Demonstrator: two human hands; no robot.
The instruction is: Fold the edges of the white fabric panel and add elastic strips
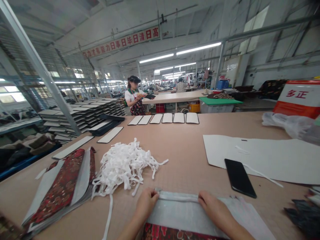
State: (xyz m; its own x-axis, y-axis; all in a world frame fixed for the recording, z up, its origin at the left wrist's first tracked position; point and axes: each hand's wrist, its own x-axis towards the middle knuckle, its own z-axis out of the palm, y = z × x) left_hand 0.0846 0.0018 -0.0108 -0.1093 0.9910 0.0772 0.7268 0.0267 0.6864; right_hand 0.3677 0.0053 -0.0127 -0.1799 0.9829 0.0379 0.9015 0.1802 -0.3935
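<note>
A grey-white fabric panel (pixel 183 213) with a red floral part along its near side lies in front of me on the table. Its far edge shows a folded band (pixel 178 196) running between my hands. My left hand (pixel 147 201) pinches the left end of that band, fingers closed. At the band's right end my right hand (pixel 210 203) is closed on the same edge. Beyond my left hand sits a heap of white fabric strips (pixel 125 165). A black phone (pixel 240 178) lies past my right hand, partly on a white sheet (pixel 262 156).
Folded red floral fabric pieces (pixel 60 186) are stacked at the left of the brown table (pixel 185 146). Several white-topped pads (pixel 167 118) line the far edge. A co-worker (pixel 135 95) stands behind it. Clear plastic (pixel 292 123) and dark cloth (pixel 303 213) lie at right.
</note>
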